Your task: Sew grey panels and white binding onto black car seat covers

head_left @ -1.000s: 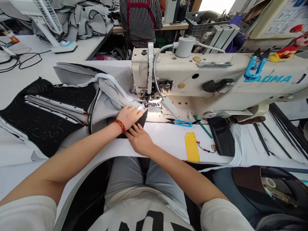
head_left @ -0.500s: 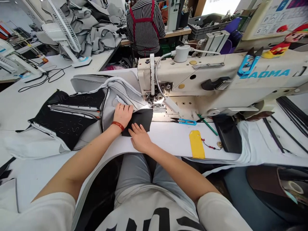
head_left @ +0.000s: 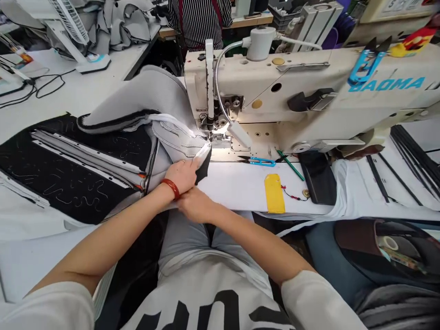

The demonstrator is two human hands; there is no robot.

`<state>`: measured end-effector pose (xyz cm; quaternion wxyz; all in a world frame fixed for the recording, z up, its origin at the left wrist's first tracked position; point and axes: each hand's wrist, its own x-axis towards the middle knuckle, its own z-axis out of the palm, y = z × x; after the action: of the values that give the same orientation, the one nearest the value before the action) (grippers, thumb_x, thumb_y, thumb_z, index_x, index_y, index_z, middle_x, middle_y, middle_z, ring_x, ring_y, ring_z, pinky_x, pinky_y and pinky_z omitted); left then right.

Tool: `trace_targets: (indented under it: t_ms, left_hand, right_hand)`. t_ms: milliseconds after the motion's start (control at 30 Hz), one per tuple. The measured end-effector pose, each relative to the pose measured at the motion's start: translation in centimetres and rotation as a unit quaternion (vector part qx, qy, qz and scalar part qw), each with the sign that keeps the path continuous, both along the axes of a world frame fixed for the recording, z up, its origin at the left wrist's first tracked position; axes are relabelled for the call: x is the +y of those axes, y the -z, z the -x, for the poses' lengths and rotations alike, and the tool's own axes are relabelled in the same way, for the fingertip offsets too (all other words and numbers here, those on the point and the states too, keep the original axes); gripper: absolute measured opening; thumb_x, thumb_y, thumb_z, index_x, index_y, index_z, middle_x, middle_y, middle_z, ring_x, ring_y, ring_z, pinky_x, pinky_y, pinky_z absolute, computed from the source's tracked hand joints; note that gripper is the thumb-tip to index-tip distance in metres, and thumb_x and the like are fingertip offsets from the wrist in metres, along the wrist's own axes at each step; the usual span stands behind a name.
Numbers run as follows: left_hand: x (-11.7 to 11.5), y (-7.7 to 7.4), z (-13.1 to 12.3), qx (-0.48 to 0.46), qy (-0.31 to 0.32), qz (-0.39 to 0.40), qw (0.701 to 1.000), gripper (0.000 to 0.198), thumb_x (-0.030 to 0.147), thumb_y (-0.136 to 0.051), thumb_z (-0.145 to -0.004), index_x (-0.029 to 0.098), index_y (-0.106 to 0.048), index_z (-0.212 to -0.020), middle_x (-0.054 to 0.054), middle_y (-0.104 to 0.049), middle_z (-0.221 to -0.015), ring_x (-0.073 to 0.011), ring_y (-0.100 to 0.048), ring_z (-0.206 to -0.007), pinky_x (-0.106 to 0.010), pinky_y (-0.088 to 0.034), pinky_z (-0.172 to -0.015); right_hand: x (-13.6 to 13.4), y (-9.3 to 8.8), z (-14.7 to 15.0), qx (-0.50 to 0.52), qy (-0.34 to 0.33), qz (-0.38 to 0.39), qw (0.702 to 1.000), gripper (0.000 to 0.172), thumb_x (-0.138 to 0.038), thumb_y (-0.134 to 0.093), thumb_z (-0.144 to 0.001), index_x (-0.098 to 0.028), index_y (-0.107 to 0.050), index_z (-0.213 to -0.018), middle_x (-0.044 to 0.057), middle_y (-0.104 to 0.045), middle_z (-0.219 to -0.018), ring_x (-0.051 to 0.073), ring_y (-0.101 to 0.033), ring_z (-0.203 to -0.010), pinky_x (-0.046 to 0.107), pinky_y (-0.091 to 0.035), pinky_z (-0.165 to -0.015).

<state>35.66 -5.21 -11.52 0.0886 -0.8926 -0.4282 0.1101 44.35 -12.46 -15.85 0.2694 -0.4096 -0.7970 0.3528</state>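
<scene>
A grey and black fabric cover [head_left: 113, 151] lies across the white table, its edge at the needle of a cream sewing machine [head_left: 309, 98]. My left hand [head_left: 182, 174], with a red bracelet on the wrist, pinches the grey edge and a small black fabric piece [head_left: 203, 167] just in front of the needle. My right hand [head_left: 195, 206] sits right below the left, at the table's front edge. Its fingers are tucked under the left hand and hidden.
Blue thread snips [head_left: 259, 161], a green pencil [head_left: 288, 166], a yellow tag [head_left: 274, 193] and a black pad [head_left: 315, 176] lie right of my hands. A white fan [head_left: 74, 32] and cables [head_left: 30, 87] stand at the far left. A person in a striped shirt [head_left: 201, 16] stands behind the machine.
My left hand has gone from pressing flat on the fabric to pinching its edge near the needle. The black piece is folded up smaller. My right hand slid back under the left.
</scene>
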Motion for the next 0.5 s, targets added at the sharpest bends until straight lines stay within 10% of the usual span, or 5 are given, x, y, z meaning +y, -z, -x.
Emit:
trace_targets:
  t_ms: [133, 300, 500]
  left_hand:
    - [0.4, 0.4, 0.7, 0.000, -0.013, -0.001, 1.000, 0.047, 0.017, -0.040, -0.094, 0.011, -0.051, -0.139, -0.016, -0.064, -0.111, -0.0273, -0.062, -0.096, -0.038, -0.048, -0.078]
    - [-0.4, 1.5, 0.3, -0.033, -0.007, -0.029, 0.999, 0.044, 0.012, -0.027, -0.097, 0.010, -0.064, -0.121, -0.017, -0.064, -0.107, -0.0280, -0.060, -0.095, -0.040, -0.047, -0.078]
    - [-0.4, 2.4, 0.6, -0.066, 0.019, -0.041, 0.997, 0.043, 0.010, -0.030, -0.095, 0.011, -0.067, -0.117, -0.018, -0.066, -0.098, -0.0268, -0.061, -0.090, -0.040, -0.047, -0.075]
  right_hand:
    - [0.5, -1.9, -3.4, 0.252, 0.088, 0.222, 0.938, 0.022, -0.027, -0.048, -0.097, -0.019, -0.066, -0.087, 0.002, -0.073, -0.083, 0.017, -0.073, -0.083, 0.036, -0.060, -0.085]
    - [7.2, -3.4, -6.0, 0.402, 0.319, 0.372, 0.773, 0.012, -0.023, -0.046, -0.100, -0.016, -0.051, -0.090, 0.002, -0.064, -0.083, 0.011, -0.070, -0.062, 0.024, -0.058, -0.053]
    - [11.3, -3.8, -3.6, 0.076, 0.345, 0.200, 0.914, 0.029, -0.035, -0.036, -0.104, -0.013, -0.052, -0.093, 0.010, -0.070, -0.085, 0.020, -0.074, -0.080, 0.025, -0.057, -0.060]
